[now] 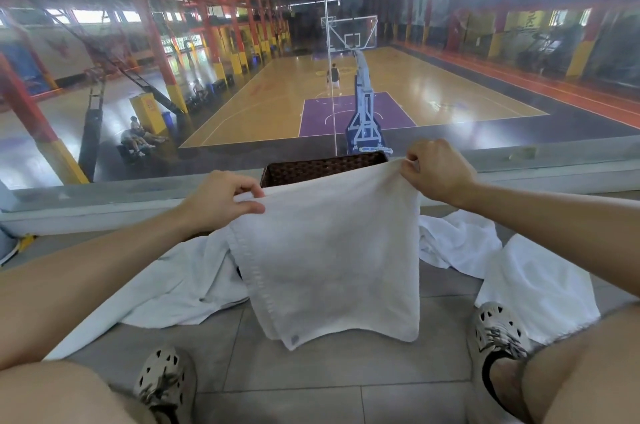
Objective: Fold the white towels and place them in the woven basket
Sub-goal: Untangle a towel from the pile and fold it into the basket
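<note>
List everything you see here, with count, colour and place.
Held towel: one, white, hanging in front of the basket.
Loose towels: several heaps, white, on the floor left and right; exact count unclear.
Woven basket: one, dark brown, behind the held towel.
Floor tiles: grey, underfoot.
Hoop stand: one, blue and white, on the court below.
Clogs: two, pale, on the feet.
Left hand: pinches the towel's top left corner.
Right hand: pinches the top right corner.
</note>
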`<control>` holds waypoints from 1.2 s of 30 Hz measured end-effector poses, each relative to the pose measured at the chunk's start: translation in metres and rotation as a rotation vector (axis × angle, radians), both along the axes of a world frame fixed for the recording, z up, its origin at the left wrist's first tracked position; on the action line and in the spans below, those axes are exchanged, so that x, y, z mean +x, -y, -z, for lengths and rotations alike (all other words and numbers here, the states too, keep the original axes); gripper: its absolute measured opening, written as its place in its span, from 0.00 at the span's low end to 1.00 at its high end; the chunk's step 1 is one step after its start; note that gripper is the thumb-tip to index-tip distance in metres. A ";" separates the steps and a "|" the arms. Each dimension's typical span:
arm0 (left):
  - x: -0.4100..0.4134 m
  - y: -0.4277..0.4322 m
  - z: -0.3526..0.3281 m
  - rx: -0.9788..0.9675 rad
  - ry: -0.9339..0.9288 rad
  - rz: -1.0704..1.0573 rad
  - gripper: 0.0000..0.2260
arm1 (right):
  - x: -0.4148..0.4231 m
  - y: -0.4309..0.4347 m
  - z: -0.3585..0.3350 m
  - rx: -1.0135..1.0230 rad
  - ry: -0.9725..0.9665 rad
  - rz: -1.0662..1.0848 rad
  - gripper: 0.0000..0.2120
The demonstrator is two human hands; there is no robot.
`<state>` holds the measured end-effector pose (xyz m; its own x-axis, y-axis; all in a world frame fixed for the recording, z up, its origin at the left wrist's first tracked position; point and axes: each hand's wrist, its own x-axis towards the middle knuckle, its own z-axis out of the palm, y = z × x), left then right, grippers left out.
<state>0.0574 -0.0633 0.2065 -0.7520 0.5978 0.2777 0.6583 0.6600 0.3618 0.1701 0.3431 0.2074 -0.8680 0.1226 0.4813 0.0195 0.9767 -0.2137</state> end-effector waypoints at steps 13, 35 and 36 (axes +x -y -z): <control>0.014 -0.021 -0.008 0.210 -0.114 -0.025 0.08 | 0.001 0.014 0.027 0.214 0.587 0.097 0.16; 0.018 -0.010 -0.035 0.023 -0.191 0.016 0.11 | -0.004 0.102 0.015 0.148 0.290 -0.017 0.05; 0.017 -0.009 -0.035 0.000 -0.207 0.015 0.08 | -0.002 0.098 0.006 0.175 0.242 -0.019 0.07</control>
<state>0.0746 -0.0541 0.2419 -0.6699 0.6084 0.4255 0.7284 0.6496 0.2180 0.1684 0.2452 0.2014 -0.9615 0.0387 0.2721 0.0307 0.9990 -0.0338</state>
